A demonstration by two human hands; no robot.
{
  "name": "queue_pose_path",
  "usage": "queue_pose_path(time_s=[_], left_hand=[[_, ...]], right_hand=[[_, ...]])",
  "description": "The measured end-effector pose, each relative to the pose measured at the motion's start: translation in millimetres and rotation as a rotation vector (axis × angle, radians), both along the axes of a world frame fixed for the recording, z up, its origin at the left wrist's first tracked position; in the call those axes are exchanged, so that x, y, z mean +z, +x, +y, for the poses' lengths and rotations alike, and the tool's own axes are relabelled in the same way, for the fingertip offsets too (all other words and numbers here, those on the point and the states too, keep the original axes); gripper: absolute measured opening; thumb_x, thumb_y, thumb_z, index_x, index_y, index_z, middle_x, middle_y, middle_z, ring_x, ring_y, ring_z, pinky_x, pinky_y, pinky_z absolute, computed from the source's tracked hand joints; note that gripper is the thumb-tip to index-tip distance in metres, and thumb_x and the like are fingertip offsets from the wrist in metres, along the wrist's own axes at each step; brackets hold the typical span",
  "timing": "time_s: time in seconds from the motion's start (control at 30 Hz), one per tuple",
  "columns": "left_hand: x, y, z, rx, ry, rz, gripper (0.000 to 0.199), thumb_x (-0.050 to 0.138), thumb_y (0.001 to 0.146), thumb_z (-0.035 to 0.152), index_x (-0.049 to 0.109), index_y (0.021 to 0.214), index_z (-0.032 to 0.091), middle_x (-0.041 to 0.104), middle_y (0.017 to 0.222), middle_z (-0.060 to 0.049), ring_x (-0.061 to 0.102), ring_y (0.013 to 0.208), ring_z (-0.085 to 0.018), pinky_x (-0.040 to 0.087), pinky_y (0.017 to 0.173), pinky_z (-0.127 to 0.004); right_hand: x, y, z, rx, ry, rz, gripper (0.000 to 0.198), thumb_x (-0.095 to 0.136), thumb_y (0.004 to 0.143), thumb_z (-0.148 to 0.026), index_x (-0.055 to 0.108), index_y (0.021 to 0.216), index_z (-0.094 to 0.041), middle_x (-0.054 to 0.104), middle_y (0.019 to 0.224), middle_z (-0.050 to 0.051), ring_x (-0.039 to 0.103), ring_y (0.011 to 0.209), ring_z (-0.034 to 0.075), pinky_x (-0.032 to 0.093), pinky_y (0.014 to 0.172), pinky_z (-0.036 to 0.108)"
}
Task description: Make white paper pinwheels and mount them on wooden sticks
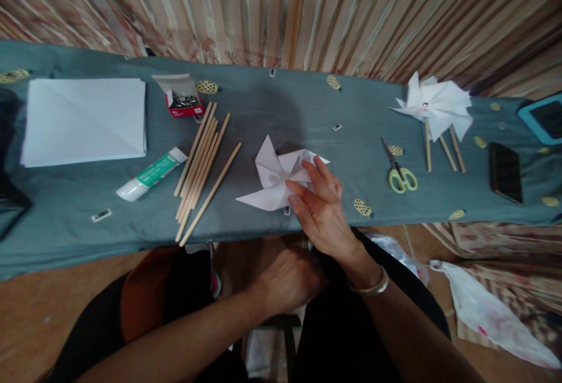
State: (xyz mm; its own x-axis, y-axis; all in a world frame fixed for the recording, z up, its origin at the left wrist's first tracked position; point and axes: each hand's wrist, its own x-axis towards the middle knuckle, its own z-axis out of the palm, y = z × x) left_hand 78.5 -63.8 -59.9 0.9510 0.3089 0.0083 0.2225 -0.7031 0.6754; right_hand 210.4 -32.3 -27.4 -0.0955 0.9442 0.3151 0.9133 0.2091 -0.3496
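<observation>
A white paper pinwheel [274,181] with folded blades lies on the cloth at the middle of the table. My right hand [322,207] holds it from the right, with the index fingertip at its centre and the other fingertips over the right blade. The thumb is at the pinwheel's lower edge. Below the table edge, over my lap, my left hand [290,277] is curled closed; whatever its fingers may hold is hidden. Left of the pinwheel lie several thin wooden sticks [199,169], one of them apart from the bunch.
At the left are stacked white paper [85,119], a glue tube [151,173] and an opened red box [184,102] of small metal pieces. Rightward lie scissors [399,172], pinwheels on sticks [439,105], a phone [506,172] and a blue-edged device [544,118]. A curtain [263,14] hangs behind.
</observation>
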Motion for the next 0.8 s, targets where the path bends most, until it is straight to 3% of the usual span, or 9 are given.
queue_pose_path(time_s=[0.27,0.5,0.8], left_hand=[[1.0,-2,-3,-0.018,0.070,0.007,0.029,0.044,0.096,0.024,0.067,0.081,0.013,0.070,0.078,-0.007,0.066,0.073,-0.019,0.049,0.067,-0.030],[8.3,-3,-6,-0.009,0.125,0.007,0.026,0.047,0.094,0.021,0.067,0.080,0.013,0.070,0.078,-0.006,0.067,0.073,-0.020,0.047,0.062,-0.031],[24.3,-9,16,0.103,0.273,-0.107,0.031,0.052,0.093,0.026,0.064,0.066,0.015,0.064,0.064,-0.003,0.062,0.064,-0.017,0.044,0.061,-0.029]], right_hand=[[-2,-6,2,-0.011,-0.002,-0.094,0.034,0.041,0.098,-0.039,0.066,0.111,-0.020,0.043,0.147,0.012,0.021,0.146,0.028,0.031,0.109,0.052],[3,-1,-3,0.013,-0.060,0.076,0.039,0.036,0.099,-0.039,0.061,0.124,-0.022,0.037,0.153,0.011,0.019,0.148,0.028,0.028,0.112,0.053],[9,17,5,-0.175,0.019,0.249,0.049,0.047,0.094,-0.038,0.049,0.136,-0.014,0.057,0.137,0.015,0.049,0.131,0.027,0.039,0.109,0.050]])
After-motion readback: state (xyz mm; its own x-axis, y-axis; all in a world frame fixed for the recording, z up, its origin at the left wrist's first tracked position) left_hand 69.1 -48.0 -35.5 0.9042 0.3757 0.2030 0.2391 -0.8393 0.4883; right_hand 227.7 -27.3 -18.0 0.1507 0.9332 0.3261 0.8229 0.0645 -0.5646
